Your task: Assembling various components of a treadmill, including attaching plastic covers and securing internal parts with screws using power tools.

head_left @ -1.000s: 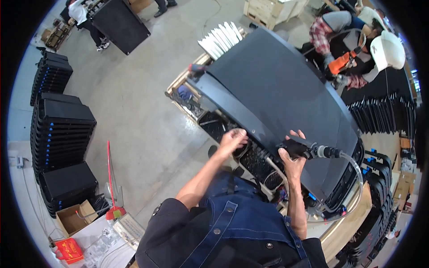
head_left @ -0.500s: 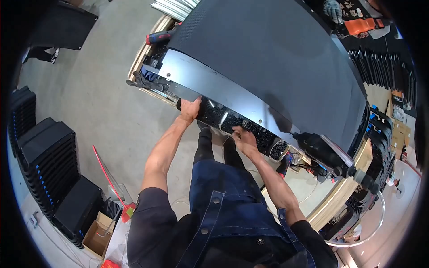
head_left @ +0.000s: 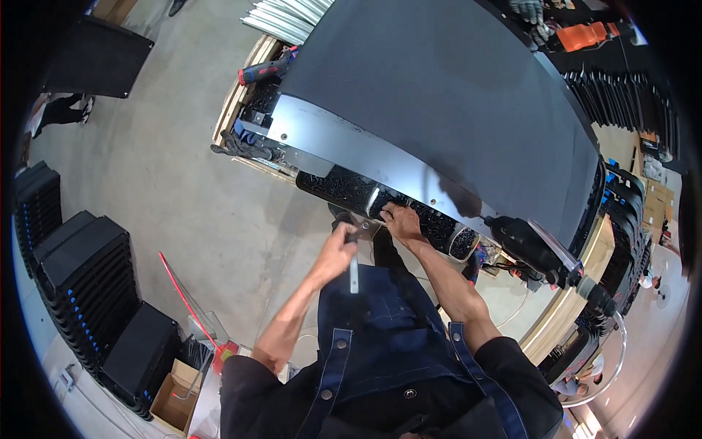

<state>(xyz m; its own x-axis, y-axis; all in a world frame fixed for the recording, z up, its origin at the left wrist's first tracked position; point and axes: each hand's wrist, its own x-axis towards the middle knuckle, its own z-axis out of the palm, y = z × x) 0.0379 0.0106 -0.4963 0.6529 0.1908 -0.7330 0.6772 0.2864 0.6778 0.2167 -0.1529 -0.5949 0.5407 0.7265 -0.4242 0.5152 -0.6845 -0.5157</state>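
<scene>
My left hand (head_left: 338,250) is closed round a metal bracket (head_left: 355,276), held in the air in front of my apron. A pale strip with a hole sticks out below the fist, and a grey part with holes shows beyond the fingers. My right hand (head_left: 402,222) dips with curled fingers into a black tray (head_left: 306,184) of small dark screws (head_left: 436,233). Whether its fingertips pinch any screws is hidden. Just beyond the tray runs the silver metal edge (head_left: 344,136) of a large dark panel (head_left: 439,88).
A black power screwdriver (head_left: 523,245) with a clear hose lies to the right. Another driver (head_left: 263,71) and dark gloves (head_left: 245,146) rest on the wooden bench's left end. Stacked black panels (head_left: 84,285) stand at left. A co-worker's gloved hand (head_left: 537,29) is at far right.
My left hand has left the tray's left part and come back toward my body, now with the metal bracket in it. My right hand stays among the screws.
</scene>
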